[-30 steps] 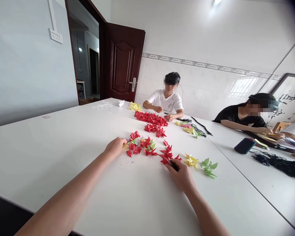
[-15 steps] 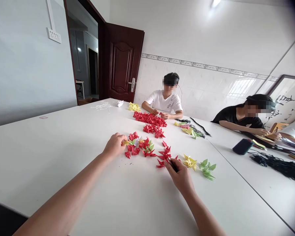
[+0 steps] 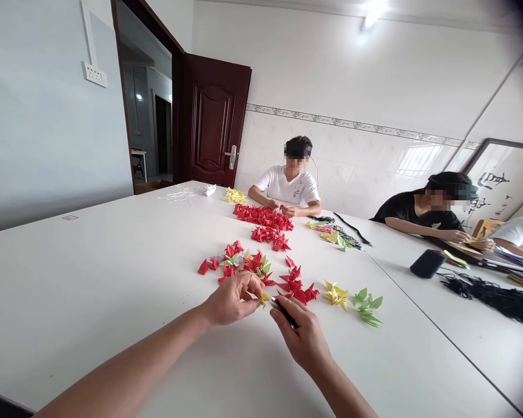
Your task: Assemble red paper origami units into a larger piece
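While pinching a yellow paper piece (image 3: 265,298) in the left hand (image 3: 232,299), gripping a black tool (image 3: 286,312) in the right hand (image 3: 304,335).
In the head view, held over the white table (image 3: 113,284), just beside the tool's tip (image 3: 273,299), with red folded pieces (image 3: 295,289) beyond.

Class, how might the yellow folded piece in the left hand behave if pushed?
The yellow folded piece is probably light, since the left hand merely pinches it. Its pointed shape suggests sliding, not rolling. Its paper-like folds may crush easily.
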### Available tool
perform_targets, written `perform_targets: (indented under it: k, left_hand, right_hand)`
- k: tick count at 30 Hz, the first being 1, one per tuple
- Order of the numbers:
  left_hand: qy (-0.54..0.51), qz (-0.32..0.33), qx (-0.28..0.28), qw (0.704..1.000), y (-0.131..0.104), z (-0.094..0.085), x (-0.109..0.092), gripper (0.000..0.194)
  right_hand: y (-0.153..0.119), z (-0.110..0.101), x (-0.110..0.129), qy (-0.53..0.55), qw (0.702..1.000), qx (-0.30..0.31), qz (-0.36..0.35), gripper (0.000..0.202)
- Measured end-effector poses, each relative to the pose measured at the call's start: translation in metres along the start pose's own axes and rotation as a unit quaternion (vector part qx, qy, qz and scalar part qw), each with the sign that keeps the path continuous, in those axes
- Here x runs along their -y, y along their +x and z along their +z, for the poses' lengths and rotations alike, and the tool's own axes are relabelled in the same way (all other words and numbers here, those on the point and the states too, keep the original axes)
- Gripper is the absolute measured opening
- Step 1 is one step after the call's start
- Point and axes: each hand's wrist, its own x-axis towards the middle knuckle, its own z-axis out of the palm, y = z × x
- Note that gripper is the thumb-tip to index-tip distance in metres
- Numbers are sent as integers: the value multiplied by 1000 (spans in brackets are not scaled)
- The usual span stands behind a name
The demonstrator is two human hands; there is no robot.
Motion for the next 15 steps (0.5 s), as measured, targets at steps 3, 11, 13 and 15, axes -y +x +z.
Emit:
perform_targets:
  k: [3,11,13,15]
  left_hand:
    - [-46,-23,18,999,-1,3,0,13]
    - [-77,-63,-2,995,0,3,-4,13]
    - [-77,-59,-8,995,0,2,-3,15]
    - [-68,-60,-6,996,0,2,-1,17]
  right_hand:
    - [0,-1,1,3,1000,25,-8,23]
    - [-2,-3,2,15,1000,9,8,22]
    - [-2,-4,2,12,1000,13,7,21]
    - [-1,-5,3,14,1000,26,3,22]
